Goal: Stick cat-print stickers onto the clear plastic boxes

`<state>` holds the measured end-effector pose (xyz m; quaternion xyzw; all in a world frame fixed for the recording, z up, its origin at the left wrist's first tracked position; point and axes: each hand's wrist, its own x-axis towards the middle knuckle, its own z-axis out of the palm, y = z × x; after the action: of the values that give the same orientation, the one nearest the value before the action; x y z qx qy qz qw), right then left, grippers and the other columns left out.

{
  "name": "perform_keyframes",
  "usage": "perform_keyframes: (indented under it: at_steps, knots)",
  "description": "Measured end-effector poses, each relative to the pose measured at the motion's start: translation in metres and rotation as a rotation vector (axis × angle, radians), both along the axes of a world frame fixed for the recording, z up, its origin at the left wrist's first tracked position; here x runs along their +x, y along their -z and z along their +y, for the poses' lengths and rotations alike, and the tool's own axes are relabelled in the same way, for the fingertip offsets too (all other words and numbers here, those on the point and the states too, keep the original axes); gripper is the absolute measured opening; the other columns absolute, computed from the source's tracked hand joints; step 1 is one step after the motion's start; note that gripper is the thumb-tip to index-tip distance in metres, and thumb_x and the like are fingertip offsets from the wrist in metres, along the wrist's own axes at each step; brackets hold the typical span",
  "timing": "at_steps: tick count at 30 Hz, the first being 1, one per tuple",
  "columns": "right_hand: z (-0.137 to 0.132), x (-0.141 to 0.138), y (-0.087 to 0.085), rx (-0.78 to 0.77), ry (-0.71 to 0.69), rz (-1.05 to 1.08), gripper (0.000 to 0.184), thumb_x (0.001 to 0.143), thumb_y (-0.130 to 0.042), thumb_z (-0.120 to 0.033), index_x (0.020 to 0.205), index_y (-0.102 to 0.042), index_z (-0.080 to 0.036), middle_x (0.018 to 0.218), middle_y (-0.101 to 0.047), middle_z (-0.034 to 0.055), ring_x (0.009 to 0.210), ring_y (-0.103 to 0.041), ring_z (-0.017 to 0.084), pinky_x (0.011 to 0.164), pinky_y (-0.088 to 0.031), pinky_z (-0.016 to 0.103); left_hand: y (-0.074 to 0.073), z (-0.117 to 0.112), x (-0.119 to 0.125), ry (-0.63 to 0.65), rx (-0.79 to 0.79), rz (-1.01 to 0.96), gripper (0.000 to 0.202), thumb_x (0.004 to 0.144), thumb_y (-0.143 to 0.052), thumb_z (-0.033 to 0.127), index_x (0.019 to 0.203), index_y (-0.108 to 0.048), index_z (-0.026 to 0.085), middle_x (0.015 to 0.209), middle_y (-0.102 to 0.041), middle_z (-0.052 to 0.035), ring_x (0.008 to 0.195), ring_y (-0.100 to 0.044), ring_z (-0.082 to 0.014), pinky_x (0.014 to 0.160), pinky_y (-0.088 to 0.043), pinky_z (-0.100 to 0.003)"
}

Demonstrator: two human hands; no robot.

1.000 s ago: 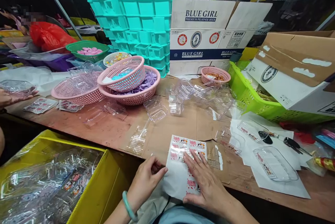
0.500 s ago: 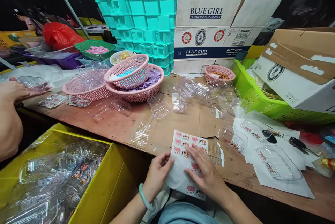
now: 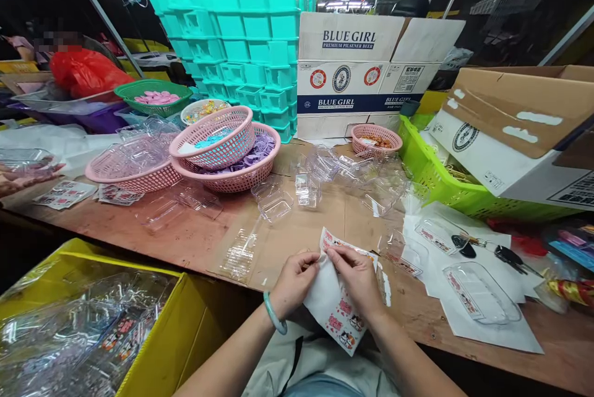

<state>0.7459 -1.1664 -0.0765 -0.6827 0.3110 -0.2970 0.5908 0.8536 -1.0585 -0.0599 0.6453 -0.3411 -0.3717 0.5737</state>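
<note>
A white sticker sheet (image 3: 336, 304) printed with small red and black cartoon labels is lifted at the table's near edge. My left hand (image 3: 294, 281), with a green bangle on its wrist, pinches the sheet's upper left edge. My right hand (image 3: 357, 276) pinches the sheet close beside it, fingertips at a label near the top. Both hands are closed on the sheet. Clear plastic clamshell boxes (image 3: 273, 202) lie scattered on the table beyond my hands.
Pink baskets (image 3: 218, 137) hold purple and blue pieces. A yellow bin (image 3: 185, 323) at lower left holds labelled clear boxes. Teal crates (image 3: 241, 44), a Blue Girl carton (image 3: 352, 69), a green basket (image 3: 436, 174) and keys (image 3: 505, 253) surround the work area. Another person's hand (image 3: 21, 177) rests far left.
The sheet lay flat under my right palm; now both hands have lifted and tilted it, pinching its upper edge. The other person's hand at left has drawn back.
</note>
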Motion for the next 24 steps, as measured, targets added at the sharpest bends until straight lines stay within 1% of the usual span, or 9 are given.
perform_keyframes:
  at_steps: [2,4,7,9,10,14,18,22,24]
  knots:
    - [-0.007,0.001,-0.003,0.11,0.021,-0.003,0.03,0.077,-0.065,-0.046,0.083,-0.074,-0.017,0.082,-0.073,0.0067,0.077,-0.066,0.021,0.073,-0.053,0.034,0.001,-0.003,0.0,-0.008,-0.015,0.062,0.025,0.077,-0.059,0.03,0.089,-0.074,0.015,0.078,-0.056,-0.0038,0.073,-0.049,-0.0154,0.066,-0.039,-0.025]
    - [-0.012,0.001,-0.006,0.096,-0.02,0.002,0.031,0.078,-0.065,-0.046,0.087,-0.073,-0.017,0.088,-0.073,0.0074,0.081,-0.066,0.022,0.076,-0.053,0.035,0.002,-0.005,-0.001,-0.023,-0.04,0.184,0.028,0.075,-0.061,0.031,0.095,-0.073,0.015,0.085,-0.061,-0.0055,0.076,-0.051,-0.0161,0.068,-0.04,-0.026]
    - [-0.01,-0.002,-0.008,-0.141,-0.083,0.035,0.03,0.076,-0.069,-0.041,0.098,-0.072,-0.021,0.106,-0.07,0.0074,0.1,-0.063,0.025,0.092,-0.048,0.041,0.006,-0.008,-0.001,-0.025,-0.042,0.345,0.034,0.073,-0.064,0.034,0.099,-0.072,0.015,0.093,-0.066,-0.0076,0.075,-0.054,-0.0166,0.068,-0.042,-0.026]
    - [-0.005,-0.003,-0.006,-0.266,-0.077,0.036,0.026,0.077,-0.068,-0.038,0.098,-0.072,-0.023,0.107,-0.069,0.0072,0.103,-0.061,0.024,0.096,-0.046,0.043,0.008,-0.009,-0.001,-0.024,-0.031,0.334,0.032,0.071,-0.064,0.034,0.096,-0.073,0.015,0.095,-0.067,-0.0083,0.077,-0.055,-0.0174,0.069,-0.042,-0.026]
    - [-0.003,-0.003,-0.004,-0.274,-0.07,0.024,0.023,0.079,-0.066,-0.037,0.096,-0.073,-0.023,0.104,-0.07,0.0072,0.101,-0.062,0.024,0.096,-0.047,0.043,0.009,-0.01,-0.001,-0.029,-0.029,0.304,0.03,0.071,-0.064,0.033,0.094,-0.074,0.015,0.095,-0.067,-0.0085,0.078,-0.055,-0.0179,0.069,-0.042,-0.026]
    - [-0.003,0.002,0.003,-0.083,-0.01,-0.026,0.022,0.08,-0.064,-0.04,0.088,-0.073,-0.021,0.091,-0.072,0.0063,0.088,-0.066,0.022,0.084,-0.053,0.038,0.006,-0.009,-0.001,-0.039,-0.026,0.222,0.028,0.07,-0.061,0.03,0.091,-0.075,0.015,0.091,-0.066,-0.0082,0.078,-0.055,-0.018,0.069,-0.043,-0.027]
    - [-0.014,0.006,0.0,0.087,0.066,-0.05,0.028,0.078,-0.065,-0.044,0.084,-0.071,-0.017,0.084,-0.072,0.006,0.08,-0.066,0.021,0.077,-0.053,0.036,0.001,-0.007,-0.002,-0.062,-0.017,0.263,0.03,0.069,-0.061,0.027,0.092,-0.074,0.013,0.087,-0.066,-0.0074,0.075,-0.053,-0.0163,0.066,-0.041,-0.025]
    - [-0.014,0.004,-0.009,-0.068,-0.057,0.003,0.031,0.074,-0.07,-0.04,0.096,-0.071,-0.019,0.101,-0.071,0.0068,0.096,-0.064,0.023,0.09,-0.049,0.039,0.0,-0.008,-0.003,-0.04,-0.024,0.401,0.038,0.068,-0.06,0.027,0.101,-0.071,0.013,0.085,-0.068,-0.0066,0.068,-0.052,-0.0142,0.063,-0.04,-0.024]
    - [-0.008,0.003,-0.01,-0.143,-0.051,0.019,0.027,0.075,-0.069,-0.039,0.095,-0.072,-0.021,0.102,-0.071,0.0067,0.098,-0.064,0.023,0.091,-0.049,0.039,0.0,-0.009,-0.003,-0.042,-0.019,0.394,0.039,0.066,-0.06,0.025,0.101,-0.072,0.013,0.084,-0.069,-0.0059,0.067,-0.052,-0.0134,0.062,-0.039,-0.023]
